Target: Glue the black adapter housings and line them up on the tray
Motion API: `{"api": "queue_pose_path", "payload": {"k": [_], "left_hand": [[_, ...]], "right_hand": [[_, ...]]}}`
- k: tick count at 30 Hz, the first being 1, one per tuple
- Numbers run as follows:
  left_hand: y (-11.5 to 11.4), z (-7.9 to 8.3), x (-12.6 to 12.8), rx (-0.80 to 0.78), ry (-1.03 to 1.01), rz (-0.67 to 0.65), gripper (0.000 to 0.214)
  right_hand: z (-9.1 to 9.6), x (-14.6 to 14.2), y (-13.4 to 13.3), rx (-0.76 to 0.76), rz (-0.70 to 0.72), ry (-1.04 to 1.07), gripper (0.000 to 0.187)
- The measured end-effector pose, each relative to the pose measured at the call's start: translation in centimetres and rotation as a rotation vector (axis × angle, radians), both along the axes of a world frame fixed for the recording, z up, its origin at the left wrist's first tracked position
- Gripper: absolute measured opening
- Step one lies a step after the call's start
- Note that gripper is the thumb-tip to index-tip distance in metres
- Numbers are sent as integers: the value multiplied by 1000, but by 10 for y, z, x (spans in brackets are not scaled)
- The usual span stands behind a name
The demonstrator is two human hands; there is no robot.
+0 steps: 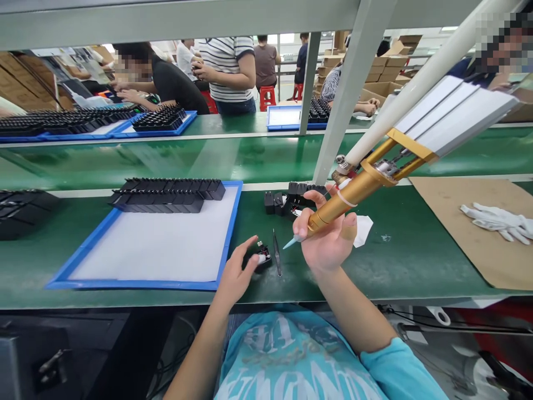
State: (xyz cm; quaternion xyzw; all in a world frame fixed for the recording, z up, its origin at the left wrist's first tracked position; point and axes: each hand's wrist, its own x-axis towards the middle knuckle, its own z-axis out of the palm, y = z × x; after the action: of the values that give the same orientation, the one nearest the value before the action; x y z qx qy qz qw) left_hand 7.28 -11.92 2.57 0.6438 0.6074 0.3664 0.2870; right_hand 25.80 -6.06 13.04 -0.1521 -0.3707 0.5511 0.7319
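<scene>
My right hand grips a gold glue dispensing gun near its lower end. The gun is tilted, with its pale blue nozzle pointing down to the left, apart from the parts on the bench. With thumb and fingers around it, my left hand holds a small open black casing on the bench. White and metal parts show inside the casing; its left side is hidden by my fingers. Between my hands lie dark tweezers.
A blue-rimmed tray on the left carries rows of black casings. More black casings stand behind my hands. White gloves lie on cardboard at right. A slanted white pole rises beside the gun. People work beyond the bench.
</scene>
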Motion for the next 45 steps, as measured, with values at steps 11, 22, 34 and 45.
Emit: {"api": "queue_pose_path", "payload": {"k": [11, 22, 34, 45], "left_hand": [[3, 9, 7, 211, 176, -92, 27], [2, -8, 21, 341, 550, -76, 29], [6, 8, 20, 159, 723, -206, 27], [4, 24, 28, -432, -1322, -57, 43]], "right_hand": [[-6, 11, 4, 15, -9, -13, 36], [-8, 17, 10, -7, -29, -29, 36], [-9, 26, 11, -27, -32, -27, 33], [-14, 35, 16, -19, -51, -15, 36]]}}
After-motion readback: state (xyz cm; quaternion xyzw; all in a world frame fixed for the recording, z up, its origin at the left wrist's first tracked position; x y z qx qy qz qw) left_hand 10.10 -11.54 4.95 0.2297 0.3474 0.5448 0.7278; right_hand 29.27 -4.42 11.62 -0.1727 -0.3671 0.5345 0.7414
